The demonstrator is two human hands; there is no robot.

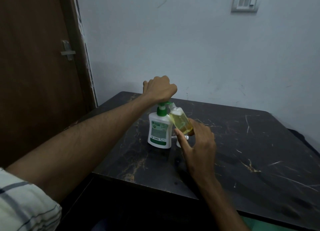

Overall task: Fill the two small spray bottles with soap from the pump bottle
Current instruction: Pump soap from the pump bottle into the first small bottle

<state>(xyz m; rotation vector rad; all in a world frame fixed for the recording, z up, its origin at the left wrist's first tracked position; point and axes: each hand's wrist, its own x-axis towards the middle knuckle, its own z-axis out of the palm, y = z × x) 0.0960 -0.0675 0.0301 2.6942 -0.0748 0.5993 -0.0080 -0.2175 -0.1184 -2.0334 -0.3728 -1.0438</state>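
A white pump bottle [159, 132] with a green pump head stands on the black marble table [242, 153]. My left hand [160, 88] sits curled on top of the pump head, pressing down on it. My right hand [197, 140] holds a small clear spray bottle [180, 121] by its base. That bottle has no cap, is tilted with its open neck under the pump's spout, and holds yellow soap. A small white piece [186, 137], perhaps a spray cap or the other bottle, shows behind my right thumb; most of it is hidden.
The table stands against a pale wall. A brown door [34, 66] with a metal latch is at the left. A switch plate [245, 0] is high on the wall at the right. The table's front edge runs close to my body.
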